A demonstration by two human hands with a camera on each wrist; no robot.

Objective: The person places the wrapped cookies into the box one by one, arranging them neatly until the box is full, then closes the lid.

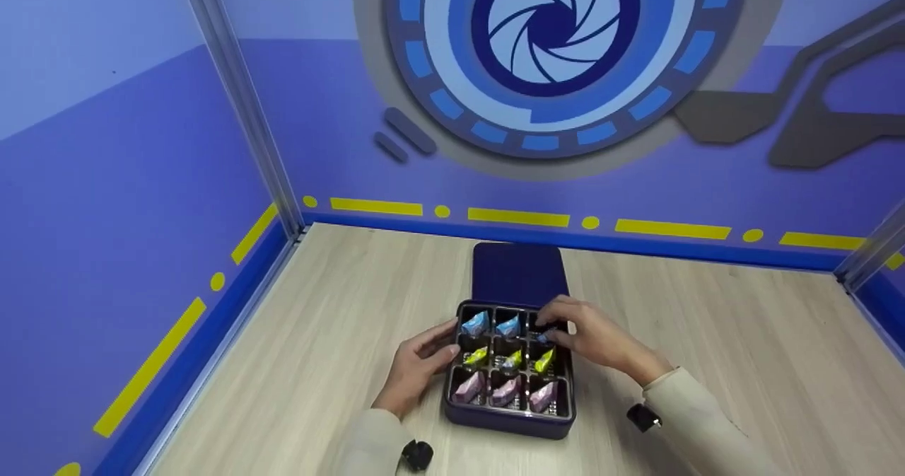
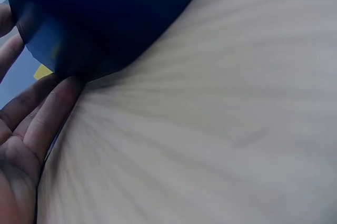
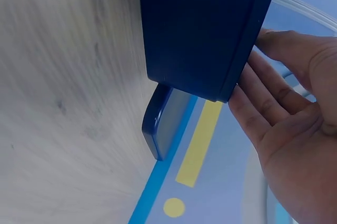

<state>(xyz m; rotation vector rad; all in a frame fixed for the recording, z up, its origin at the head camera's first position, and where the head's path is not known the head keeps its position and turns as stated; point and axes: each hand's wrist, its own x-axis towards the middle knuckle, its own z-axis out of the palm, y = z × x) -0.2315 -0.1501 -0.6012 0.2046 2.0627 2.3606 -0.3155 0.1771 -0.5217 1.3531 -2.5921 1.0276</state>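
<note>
A dark blue tin box (image 1: 505, 423) with a black divided insert lies on the table, its compartments holding wrapped candies. Blue candies (image 1: 475, 323) sit in the far row, yellow candies (image 1: 544, 361) in the middle and pink candies (image 1: 468, 388) in the near row. My right hand (image 1: 583, 331) reaches over the right rim into the far right compartment. Thumb and fingers pinch a blue candy (image 1: 545, 336) there, partly hidden by them. My left hand (image 1: 417, 366) rests against the box's left side, fingers extended and thumb at the rim.
The dark blue lid (image 1: 520, 272) lies directly behind the box. Blue printed panels (image 1: 325, 122) close off the back and left of the wooden table (image 1: 339, 306), with metal posts (image 1: 244, 94) at the corners.
</note>
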